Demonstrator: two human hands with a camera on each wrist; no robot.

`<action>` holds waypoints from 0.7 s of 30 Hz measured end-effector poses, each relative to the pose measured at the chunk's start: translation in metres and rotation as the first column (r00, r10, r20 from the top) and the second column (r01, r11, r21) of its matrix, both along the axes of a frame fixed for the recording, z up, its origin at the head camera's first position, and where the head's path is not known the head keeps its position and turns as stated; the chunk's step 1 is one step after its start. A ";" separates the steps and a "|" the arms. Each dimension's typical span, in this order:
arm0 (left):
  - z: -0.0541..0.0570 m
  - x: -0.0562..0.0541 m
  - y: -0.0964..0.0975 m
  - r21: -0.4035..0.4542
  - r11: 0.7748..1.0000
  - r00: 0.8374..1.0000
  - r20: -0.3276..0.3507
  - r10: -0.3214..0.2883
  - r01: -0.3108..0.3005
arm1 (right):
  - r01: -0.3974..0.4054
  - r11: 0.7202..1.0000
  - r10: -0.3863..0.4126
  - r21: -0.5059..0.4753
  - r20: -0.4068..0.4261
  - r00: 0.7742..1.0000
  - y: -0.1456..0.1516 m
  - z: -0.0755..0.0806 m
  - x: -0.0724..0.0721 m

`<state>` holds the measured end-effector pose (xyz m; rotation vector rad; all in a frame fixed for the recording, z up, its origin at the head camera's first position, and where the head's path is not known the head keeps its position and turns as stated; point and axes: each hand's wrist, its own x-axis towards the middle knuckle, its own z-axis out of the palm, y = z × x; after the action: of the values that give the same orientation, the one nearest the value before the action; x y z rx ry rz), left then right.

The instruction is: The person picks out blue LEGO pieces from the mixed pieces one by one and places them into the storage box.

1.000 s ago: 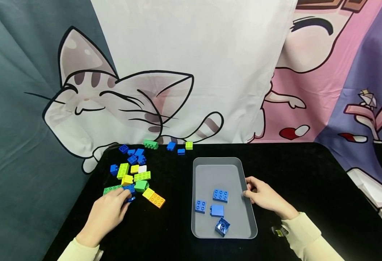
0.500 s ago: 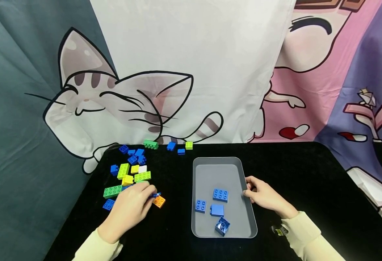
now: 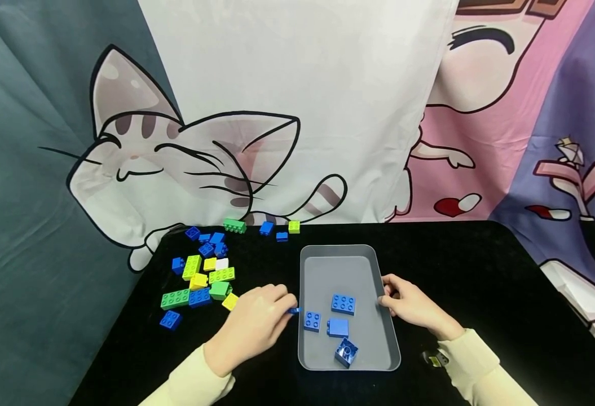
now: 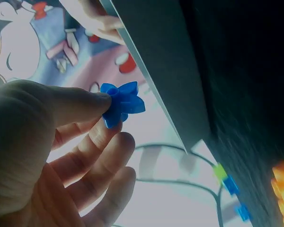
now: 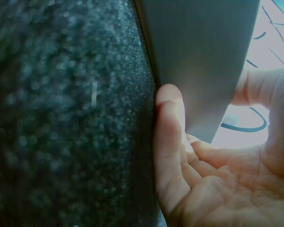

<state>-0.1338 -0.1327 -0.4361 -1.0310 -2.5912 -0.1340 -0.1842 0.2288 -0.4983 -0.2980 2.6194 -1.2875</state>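
My left hand point(image 3: 258, 320) is at the left rim of the grey tray point(image 3: 391, 352), pinching a small blue flower-shaped toy brick point(image 4: 123, 101) between thumb and fingertips. In the left wrist view its pointed petals stick out past the thumb. Most of that brick is hidden by the fingers in the head view. My right hand point(image 3: 419, 307) grips the tray's right wall, thumb over the rim and fingers on the outside. Lying in the tray are several blue bricks point(image 3: 343, 304), one of them tilted on its side near the front.
Left of the tray, a loose group of bricks lies on the black tabletop point(image 3: 459, 254): green ones point(image 3: 175, 299), yellow ones point(image 3: 198, 281), blue ones point(image 3: 170, 320) and a white one point(image 3: 221, 264). Several more stand along the back edge, including a lime brick point(image 3: 294, 226). A printed curtain point(image 3: 368, 113) hangs behind.
My left hand has moved right from the brick group to the tray's left rim, carrying the blue flower-shaped brick. The right hand and the bricks in the tray have stayed put.
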 end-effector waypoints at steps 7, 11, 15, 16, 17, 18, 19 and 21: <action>-0.002 0.005 0.028 -0.005 0.997 0.996 0.046 -0.074 0.075 | -0.005 1.000 0.005 0.001 -0.001 1.000 0.000 -0.001 0.000; -0.004 0.008 0.038 -0.005 0.994 0.993 0.049 -0.106 0.107 | -0.004 1.000 0.004 0.001 -0.005 1.000 0.000 -0.001 0.000; -0.007 0.010 0.044 -0.013 0.992 0.990 0.063 -0.128 0.129 | -0.005 1.000 0.005 -0.001 -0.006 1.000 0.001 -0.001 0.000; -0.007 0.010 0.044 -0.022 0.991 0.989 0.074 -0.129 0.131 | -0.005 1.000 0.005 0.000 -0.007 1.000 0.001 -0.001 0.000; -0.007 0.011 0.044 -0.030 0.991 0.988 0.093 -0.125 0.129 | -0.005 1.000 0.005 0.000 -0.006 1.000 0.001 -0.001 0.000; -0.008 0.011 0.043 -0.036 0.992 0.986 0.117 -0.118 0.123 | -0.005 1.000 0.005 0.000 -0.006 1.000 0.001 -0.001 0.000; -0.009 0.012 0.043 -0.043 0.992 0.984 0.141 -0.110 0.117 | -0.005 1.000 0.005 0.000 -0.007 1.000 0.001 -0.001 0.000; -0.010 0.013 0.040 -0.055 0.993 0.978 0.190 -0.089 0.101 | -0.005 1.000 0.005 0.000 -0.006 1.000 0.001 -0.001 0.000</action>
<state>-0.1207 -0.0930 -0.4466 -1.2197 -2.7296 -0.1805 -0.1842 0.2296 -0.4993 -0.3087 2.6220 -1.2865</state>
